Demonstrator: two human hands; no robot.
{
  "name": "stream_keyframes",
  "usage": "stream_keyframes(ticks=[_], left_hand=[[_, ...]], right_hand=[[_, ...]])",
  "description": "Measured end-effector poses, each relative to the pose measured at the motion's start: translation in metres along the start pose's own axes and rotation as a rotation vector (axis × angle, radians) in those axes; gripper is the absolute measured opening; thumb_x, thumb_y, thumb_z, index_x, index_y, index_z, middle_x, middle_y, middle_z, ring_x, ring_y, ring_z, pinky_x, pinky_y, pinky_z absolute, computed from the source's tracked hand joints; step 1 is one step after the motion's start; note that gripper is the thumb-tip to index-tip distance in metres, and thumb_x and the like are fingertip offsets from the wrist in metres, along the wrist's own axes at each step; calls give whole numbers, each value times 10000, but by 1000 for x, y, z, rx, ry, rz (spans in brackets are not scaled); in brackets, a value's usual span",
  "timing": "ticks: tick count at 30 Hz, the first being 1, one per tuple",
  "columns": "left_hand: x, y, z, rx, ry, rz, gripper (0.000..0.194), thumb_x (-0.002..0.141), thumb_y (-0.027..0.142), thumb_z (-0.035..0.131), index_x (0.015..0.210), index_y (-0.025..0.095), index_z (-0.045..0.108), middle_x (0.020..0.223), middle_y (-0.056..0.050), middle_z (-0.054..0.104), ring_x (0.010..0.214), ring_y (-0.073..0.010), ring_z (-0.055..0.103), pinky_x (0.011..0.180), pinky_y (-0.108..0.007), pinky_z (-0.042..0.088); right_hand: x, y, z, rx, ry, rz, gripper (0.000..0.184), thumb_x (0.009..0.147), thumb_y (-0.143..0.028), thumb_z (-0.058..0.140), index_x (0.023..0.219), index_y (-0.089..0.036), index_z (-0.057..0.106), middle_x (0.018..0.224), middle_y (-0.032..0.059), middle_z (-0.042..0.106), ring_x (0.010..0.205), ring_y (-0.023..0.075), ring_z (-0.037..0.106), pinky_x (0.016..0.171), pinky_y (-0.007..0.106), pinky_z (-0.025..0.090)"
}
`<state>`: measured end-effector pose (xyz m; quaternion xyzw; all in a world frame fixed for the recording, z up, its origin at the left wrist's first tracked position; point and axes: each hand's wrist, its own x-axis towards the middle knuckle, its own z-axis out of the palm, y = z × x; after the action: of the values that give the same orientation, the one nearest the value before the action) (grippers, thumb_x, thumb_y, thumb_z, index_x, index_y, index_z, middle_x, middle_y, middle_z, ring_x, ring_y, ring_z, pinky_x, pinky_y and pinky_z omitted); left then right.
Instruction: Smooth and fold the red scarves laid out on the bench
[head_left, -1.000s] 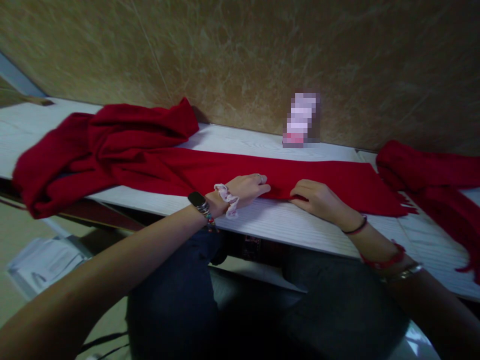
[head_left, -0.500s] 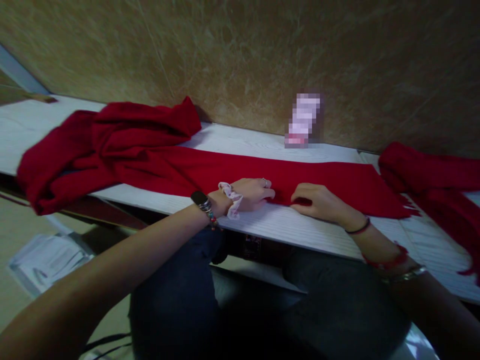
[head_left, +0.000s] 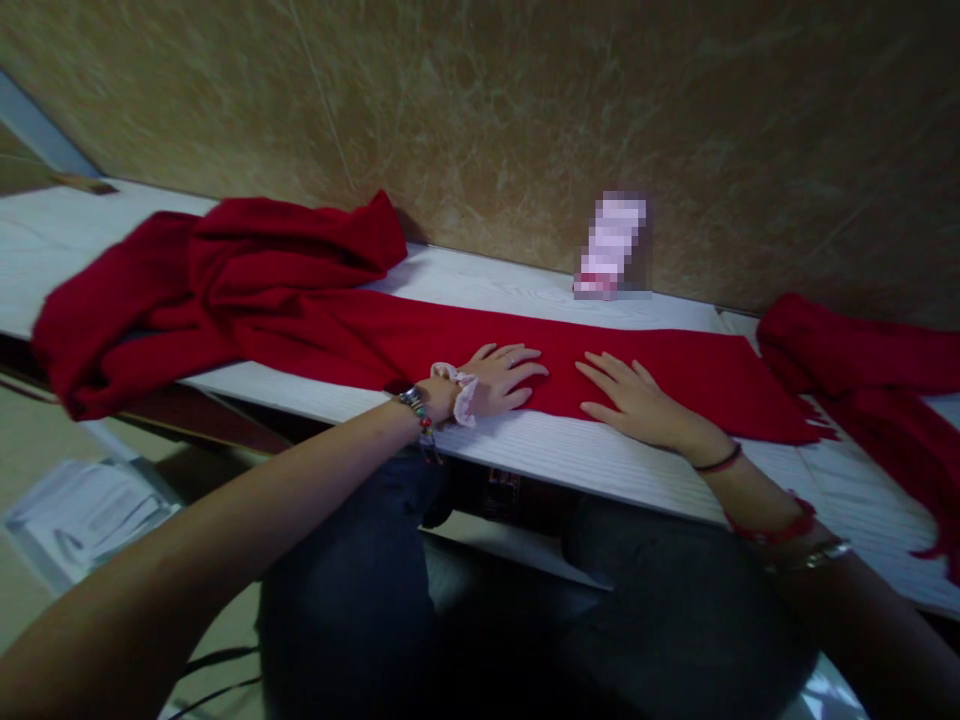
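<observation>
A long red scarf (head_left: 675, 370) lies flat along the white table, its fringed end at the right and its other part bunched in loose folds at the left. My left hand (head_left: 504, 380) rests palm down near the scarf's front edge, fingers spread. To its right, my right hand (head_left: 630, 400) also lies flat on the cloth with its fingers apart. A short stretch of smooth red fabric shows between the two hands. Neither hand grips anything.
Another bunched red fringed cloth (head_left: 855, 350) lies at the right. A pink-and-white blurred upright item (head_left: 611, 245) leans against the brown marbled wall (head_left: 465, 130). The white table (head_left: 480, 265) is narrow, with my legs beneath its front edge. A pale bin (head_left: 90, 510) stands on the floor, lower left.
Both hands have gone from curled fingers at the scarf's front edge to flat, spread fingers on the cloth. The scarf's layout looks the same.
</observation>
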<state>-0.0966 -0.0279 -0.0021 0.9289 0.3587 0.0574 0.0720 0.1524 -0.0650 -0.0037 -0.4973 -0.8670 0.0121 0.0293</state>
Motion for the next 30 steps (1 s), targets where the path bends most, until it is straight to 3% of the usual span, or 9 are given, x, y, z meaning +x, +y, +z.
stream_keyframes(ticks=[3, 7, 11, 15, 18, 22, 25, 30], left_hand=[[-5, 2, -6, 66, -96, -161, 573, 863, 501, 336, 1375, 250, 281, 1466, -55, 186, 1337, -303, 103, 1038, -538, 132], [-4, 1, -8, 86, -140, -289, 796, 786, 654, 331, 1416, 190, 183, 1483, -89, 74, 1334, -359, 33, 1042, -542, 117], [-3, 0, -9, 70, -121, -322, 848, 761, 673, 348, 1419, 167, 175, 1483, -88, 78, 1335, -357, 35, 1065, -506, 107], [-4, 2, -12, 16, -99, -368, 828, 720, 659, 430, 1410, 261, 205, 1475, -18, 156, 1334, -361, 54, 1075, -513, 115], [-5, 2, -12, -26, -59, -387, 815, 679, 657, 480, 1386, 324, 252, 1457, 17, 215, 1334, -361, 60, 1070, -525, 141], [-4, -1, -9, -75, 4, -365, 810, 639, 662, 513, 1357, 356, 296, 1433, 26, 271, 1325, -383, 85, 1050, -558, 174], [-4, -3, -7, -77, 12, -350, 820, 628, 673, 514, 1350, 344, 305, 1432, 9, 277, 1325, -382, 94, 1049, -551, 180], [-6, -3, -6, -45, 17, -347, 860, 669, 690, 472, 1381, 257, 263, 1448, -75, 232, 1322, -391, 94, 1037, -570, 157]], right_hand=[[-2, 2, -4, 26, -33, 43, 642, 852, -564, 298, 1399, -234, 223, 1472, 99, 201, 1336, 282, 156, 1033, 571, 164], [11, -3, -7, 78, 44, 95, 658, 858, -573, 240, 1410, -219, 183, 1477, 110, 175, 1337, 290, 142, 1023, 586, 169], [37, -25, -7, 29, 50, 40, 665, 851, -581, 253, 1404, -214, 214, 1478, 101, 175, 1340, 293, 122, 1022, 587, 164], [53, -37, -2, -3, -47, -51, 597, 883, -518, 214, 1397, -215, 241, 1473, 69, 199, 1342, 254, 139, 1039, 553, 163], [46, -19, 1, -16, -72, 9, 569, 896, -473, 184, 1401, -213, 229, 1473, 62, 196, 1340, 249, 148, 1038, 554, 164], [31, 23, 2, -28, -76, 200, 572, 899, -432, 173, 1401, -162, 233, 1472, 104, 186, 1335, 267, 153, 1034, 548, 185], [32, 33, -1, -11, -47, 269, 588, 895, -446, 180, 1390, -138, 258, 1463, 138, 202, 1331, 280, 159, 1034, 540, 192], [57, 2, -1, 75, -47, -2, 570, 892, -482, 207, 1396, -218, 249, 1477, 80, 180, 1342, 243, 115, 1053, 514, 165]])
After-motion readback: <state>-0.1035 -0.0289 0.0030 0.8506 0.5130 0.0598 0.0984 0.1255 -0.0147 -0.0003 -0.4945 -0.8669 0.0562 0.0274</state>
